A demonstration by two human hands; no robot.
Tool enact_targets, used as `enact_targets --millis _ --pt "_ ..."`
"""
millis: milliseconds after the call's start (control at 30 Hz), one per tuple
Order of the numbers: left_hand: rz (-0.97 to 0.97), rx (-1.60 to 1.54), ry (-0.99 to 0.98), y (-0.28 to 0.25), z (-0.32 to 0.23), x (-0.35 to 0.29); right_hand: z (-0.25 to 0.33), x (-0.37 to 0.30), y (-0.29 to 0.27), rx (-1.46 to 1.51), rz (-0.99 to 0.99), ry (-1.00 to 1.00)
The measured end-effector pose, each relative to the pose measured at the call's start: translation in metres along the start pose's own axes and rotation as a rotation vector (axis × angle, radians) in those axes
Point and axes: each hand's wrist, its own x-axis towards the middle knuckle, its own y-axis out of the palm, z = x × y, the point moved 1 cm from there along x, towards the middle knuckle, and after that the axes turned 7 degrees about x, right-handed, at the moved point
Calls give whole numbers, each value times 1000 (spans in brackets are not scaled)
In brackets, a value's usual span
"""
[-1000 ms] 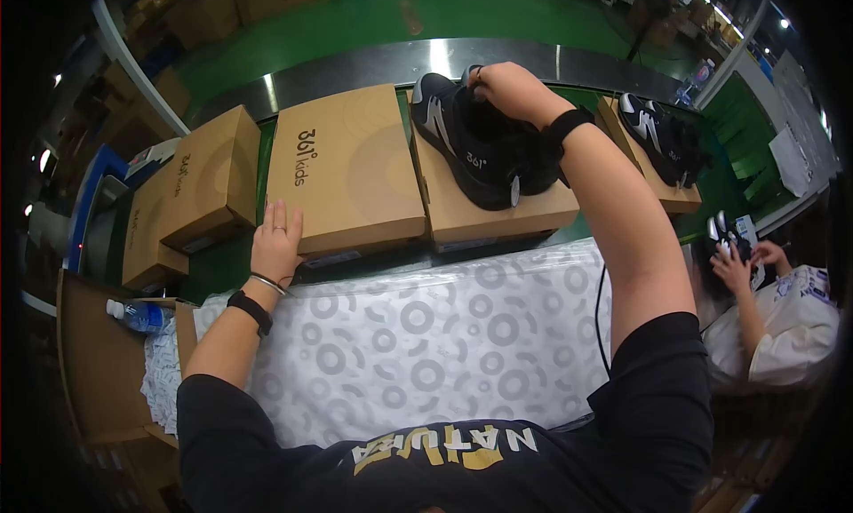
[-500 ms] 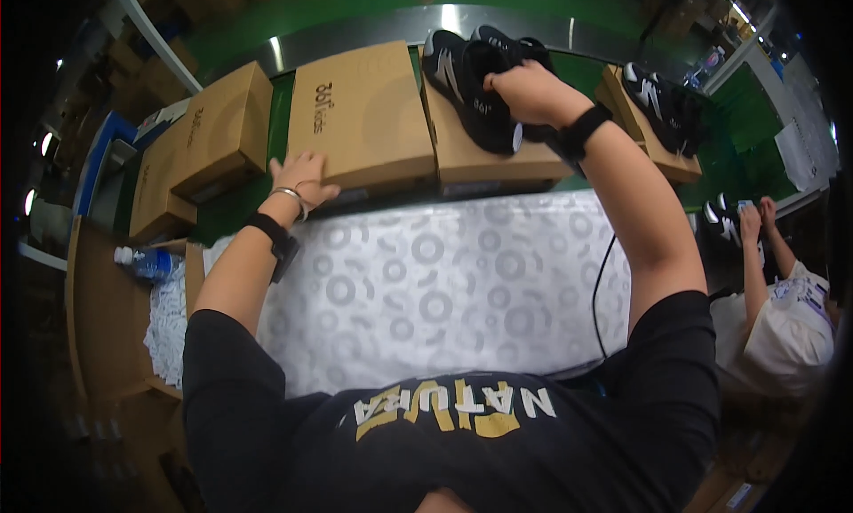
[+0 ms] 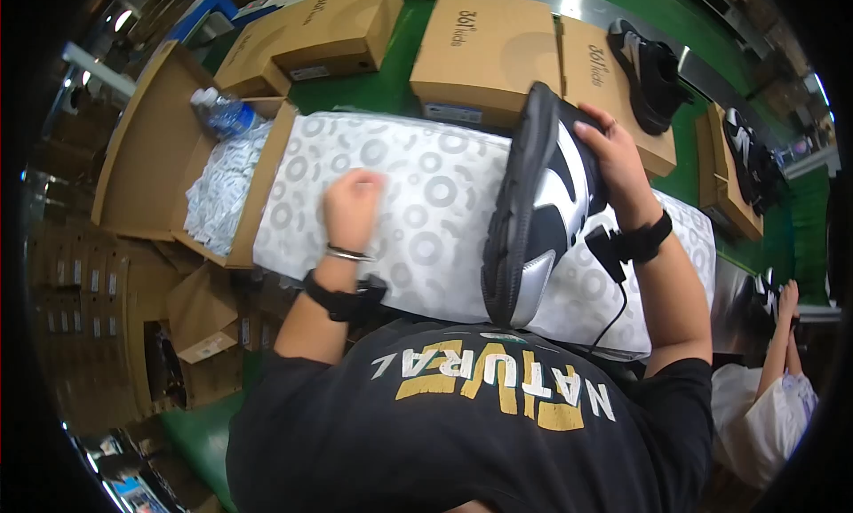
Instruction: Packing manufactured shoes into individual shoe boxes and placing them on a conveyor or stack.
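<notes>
A black sneaker (image 3: pixel 533 211) with white and silver side panels is gripped at its collar by my right hand (image 3: pixel 622 162). It is held on its side over the white patterned sheet (image 3: pixel 418 158), the dark sole facing left. My left hand (image 3: pixel 354 211), slightly blurred, is above the sheet to the left of the shoe. Its fingers are curled in, and nothing shows in them. Another black sneaker (image 3: pixel 649 78) rests on a brown shoebox (image 3: pixel 586 78) beyond my right hand.
A closed shoebox (image 3: pixel 484 47) stands behind the sheet, with more boxes (image 3: pixel 342 29) at far left. At left, an open carton (image 3: pixel 147 149) contains small white packets (image 3: pixel 227 193) and a bottle (image 3: pixel 222 111). Shoes on a box (image 3: pixel 751 162) and a co-worker (image 3: pixel 764 411) are at right.
My right hand has lifted one sneaker off the shoebox and brought it nearer, over the sheet. My left hand has left the closed shoebox and curled up. The view has shifted right.
</notes>
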Motion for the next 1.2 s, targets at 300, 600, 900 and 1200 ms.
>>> enact_targets --millis 300,600,900,1200 --pt "-195 994 -309 -79 140 -36 -88 -7 -11 63 35 -54" --pt "-136 150 6 -108 19 39 -6 -12 16 -798 -44 -173" --pt "465 -415 1140 9 -200 -20 87 -44 13 -403 183 -126" --pt "1054 26 1258 115 -146 -27 -7 -86 -82 -277 -107 -68"
